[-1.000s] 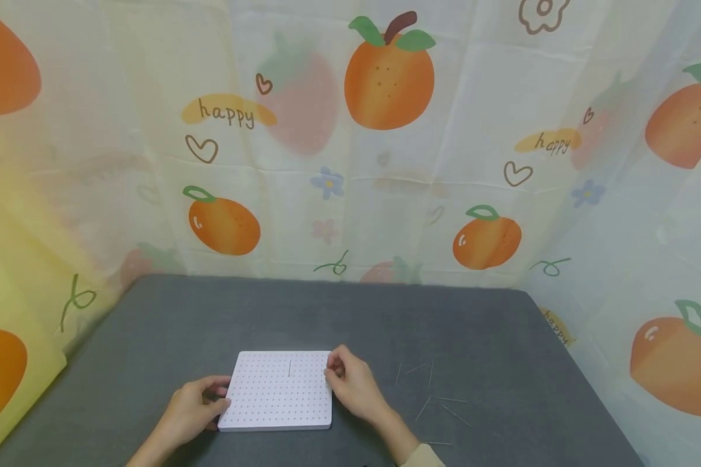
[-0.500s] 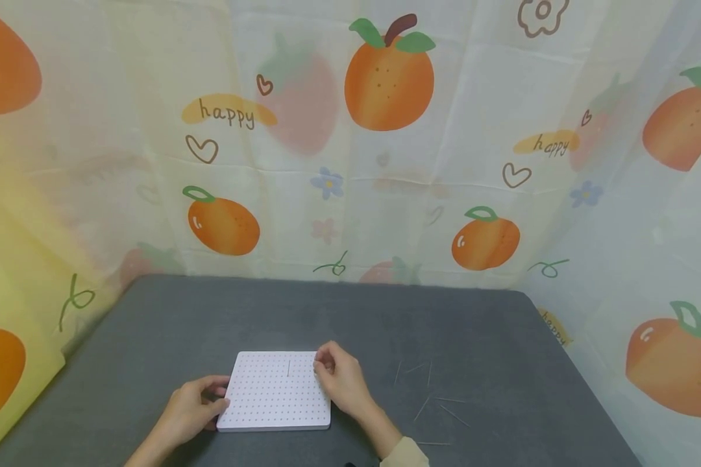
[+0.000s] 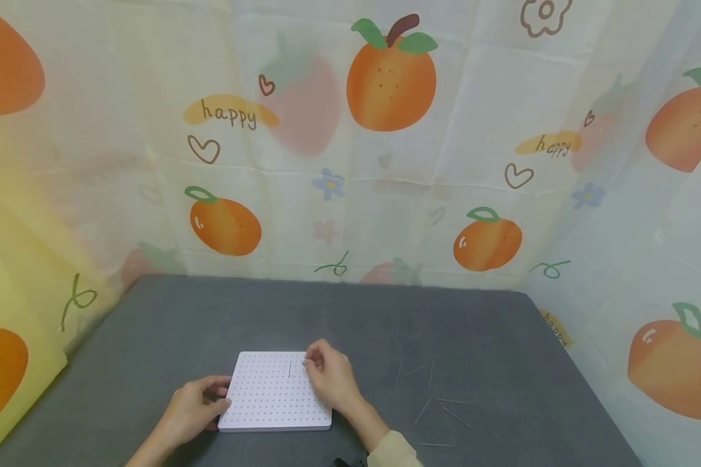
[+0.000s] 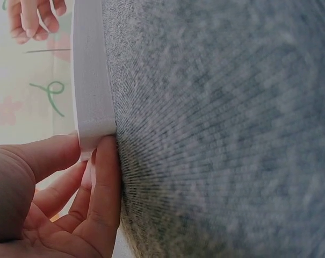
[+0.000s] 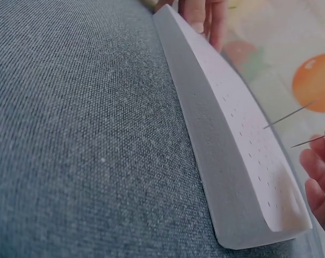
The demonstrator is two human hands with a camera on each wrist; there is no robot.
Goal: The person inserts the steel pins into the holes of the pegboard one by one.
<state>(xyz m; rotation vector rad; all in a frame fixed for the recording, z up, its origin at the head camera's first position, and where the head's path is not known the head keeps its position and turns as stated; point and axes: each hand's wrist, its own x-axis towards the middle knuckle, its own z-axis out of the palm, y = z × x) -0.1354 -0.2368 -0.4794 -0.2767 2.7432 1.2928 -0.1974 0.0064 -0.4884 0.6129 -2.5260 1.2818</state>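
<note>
A white pegboard [image 3: 274, 405] with a grid of small holes lies on the dark table. My left hand [image 3: 188, 408] grips its left edge, thumb at the top side and fingers along the side, as the left wrist view shows on the board's edge [image 4: 93, 80]. One thin metal pin [image 3: 290, 369] stands upright in the board's far part, seen also as a pin [image 5: 288, 114] in the right wrist view. Over the far right part, my right hand [image 3: 333, 383] pinches another thin pin [image 5: 307, 142], its tip pointing toward the board and apart from it.
Right of the board, several thin pins lie scattered on the table, among them one pin [image 3: 456, 417] and another pin [image 3: 436, 445] nearer the front. A fruit-printed curtain [image 3: 385, 194] hangs behind and beside the dark table [image 3: 210, 318].
My right hand has moved left from the board's right edge, over its far part, closer to the standing pin. My left hand has stayed on the board's left edge.
</note>
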